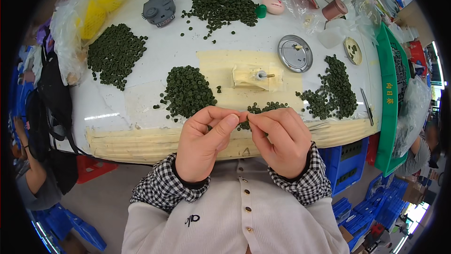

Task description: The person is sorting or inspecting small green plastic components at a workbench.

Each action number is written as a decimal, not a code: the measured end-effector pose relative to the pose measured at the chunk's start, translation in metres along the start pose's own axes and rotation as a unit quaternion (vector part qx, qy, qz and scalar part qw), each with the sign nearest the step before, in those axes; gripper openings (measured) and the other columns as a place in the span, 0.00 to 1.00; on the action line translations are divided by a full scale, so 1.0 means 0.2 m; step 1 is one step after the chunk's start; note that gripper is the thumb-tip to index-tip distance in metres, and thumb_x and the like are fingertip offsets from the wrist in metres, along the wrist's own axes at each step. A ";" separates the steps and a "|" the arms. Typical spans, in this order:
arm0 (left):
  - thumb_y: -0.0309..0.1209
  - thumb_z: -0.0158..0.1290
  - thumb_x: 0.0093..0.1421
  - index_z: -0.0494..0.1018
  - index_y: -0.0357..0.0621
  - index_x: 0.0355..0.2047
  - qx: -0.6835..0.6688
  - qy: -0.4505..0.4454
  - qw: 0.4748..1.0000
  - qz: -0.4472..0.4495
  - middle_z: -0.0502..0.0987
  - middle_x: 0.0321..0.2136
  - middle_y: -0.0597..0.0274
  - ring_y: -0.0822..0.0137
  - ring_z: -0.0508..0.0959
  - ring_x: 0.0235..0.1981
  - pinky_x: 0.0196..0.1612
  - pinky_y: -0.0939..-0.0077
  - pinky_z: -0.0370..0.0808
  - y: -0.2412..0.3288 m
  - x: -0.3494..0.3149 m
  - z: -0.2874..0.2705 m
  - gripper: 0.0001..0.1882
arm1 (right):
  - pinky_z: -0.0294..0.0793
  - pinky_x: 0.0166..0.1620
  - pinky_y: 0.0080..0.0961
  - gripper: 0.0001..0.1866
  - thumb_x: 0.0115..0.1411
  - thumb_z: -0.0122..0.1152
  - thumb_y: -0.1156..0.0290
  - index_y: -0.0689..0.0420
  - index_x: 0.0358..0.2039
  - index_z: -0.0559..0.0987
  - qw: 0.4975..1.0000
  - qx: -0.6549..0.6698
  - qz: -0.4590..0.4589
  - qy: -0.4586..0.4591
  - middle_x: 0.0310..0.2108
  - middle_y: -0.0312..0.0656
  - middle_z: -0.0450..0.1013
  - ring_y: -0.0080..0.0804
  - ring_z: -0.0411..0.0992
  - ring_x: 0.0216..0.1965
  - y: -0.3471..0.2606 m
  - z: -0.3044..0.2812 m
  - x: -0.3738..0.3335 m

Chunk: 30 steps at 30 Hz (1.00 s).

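Observation:
Above the table's near edge my left hand (204, 143) and my right hand (282, 139) meet at their fingertips. Both are closed in a pinch on a small dark green wheel (247, 118), mostly covered by the fingers. Just beyond them lies a little group of such wheels (268, 107). A larger heap of dark green wheels (188, 92) sits beyond my left hand, and another spread of dark green parts (336, 89) lies to the right. Straight ahead stands a block wrapped in beige tape (242, 78), with a metal pin (269, 75) sticking out sideways.
Farther off are two more heaps of green parts, one left (116, 54), one at the back (223, 10). A grey toy tank turret (158, 9), a round metal lid (295, 54), tweezers (367, 107) and a green tray (387, 108) surround the work area. A black bag (54, 94) hangs left.

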State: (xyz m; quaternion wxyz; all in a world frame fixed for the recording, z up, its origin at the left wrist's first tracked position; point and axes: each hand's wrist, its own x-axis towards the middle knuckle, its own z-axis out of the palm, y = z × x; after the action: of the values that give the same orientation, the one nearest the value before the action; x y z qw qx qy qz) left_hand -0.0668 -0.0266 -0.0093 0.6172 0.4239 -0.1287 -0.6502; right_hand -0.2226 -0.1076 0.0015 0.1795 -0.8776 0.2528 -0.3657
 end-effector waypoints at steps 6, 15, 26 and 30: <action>0.28 0.53 0.63 0.74 0.39 0.39 0.035 0.008 0.999 0.008 0.80 0.35 0.66 0.87 0.59 0.18 0.20 0.90 0.55 -0.02 0.01 -0.01 0.06 | 0.72 0.30 0.28 0.13 0.44 0.65 0.82 0.62 0.33 0.78 1.000 0.005 0.015 -0.022 0.27 0.41 0.72 0.37 0.72 0.27 0.02 0.00 0.00; 0.25 0.53 0.63 0.74 0.37 0.39 0.088 -0.015 0.996 0.014 0.79 0.41 0.61 0.81 0.74 0.37 0.41 0.87 0.70 0.00 0.01 0.00 0.06 | 0.72 0.30 0.28 0.12 0.45 0.65 0.81 0.63 0.34 0.77 0.999 -0.024 0.000 -0.038 0.27 0.42 0.71 0.37 0.71 0.27 0.05 0.01 -0.01; 0.26 0.53 0.63 0.74 0.37 0.40 0.111 -0.018 0.993 0.018 0.80 0.38 0.64 0.84 0.73 0.32 0.36 0.89 0.70 0.00 0.01 0.00 0.07 | 0.72 0.29 0.28 0.12 0.46 0.66 0.80 0.62 0.33 0.77 0.999 -0.007 0.023 -0.046 0.27 0.42 0.71 0.37 0.71 0.27 0.06 0.01 -0.01; 0.27 0.52 0.64 0.73 0.38 0.40 0.062 -0.005 0.998 -0.003 0.80 0.37 0.64 0.88 0.63 0.20 0.22 0.91 0.60 0.00 0.01 -0.01 0.07 | 0.72 0.28 0.27 0.10 0.47 0.66 0.82 0.61 0.32 0.78 0.993 0.059 0.095 -0.027 0.28 0.43 0.72 0.38 0.72 0.27 0.05 0.02 -0.03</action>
State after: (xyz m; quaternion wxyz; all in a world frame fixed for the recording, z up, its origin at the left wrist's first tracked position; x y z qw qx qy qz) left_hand -0.0645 -0.0287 -0.0115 0.5871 0.4582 -0.1709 -0.6451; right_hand -0.2255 -0.1110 -0.0092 0.2717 -0.8471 0.3075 -0.3377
